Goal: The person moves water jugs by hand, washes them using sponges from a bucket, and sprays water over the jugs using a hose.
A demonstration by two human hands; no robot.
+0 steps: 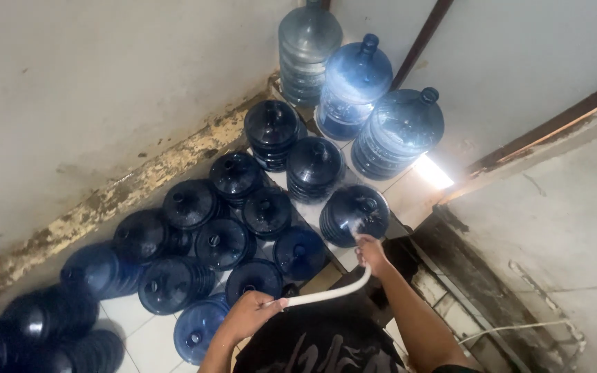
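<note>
My right hand point(372, 252) grips the end of a white hose point(333, 293) and holds its tip just over the neck of a large dark blue water jug point(354, 213), where water sprays out. My left hand point(250, 314) holds the same hose lower down, near my black shirt point(316, 345). The hose curves between the two hands. Several more blue jugs point(222, 242) stand packed together on the white tiled floor to the left of the one under the hose.
Three paler blue jugs point(354, 79) stand in the far corner against the stained wall. More dark jugs point(36, 324) line the wall at the lower left. A concrete ledge with a thin white cable point(519, 326) runs along the right.
</note>
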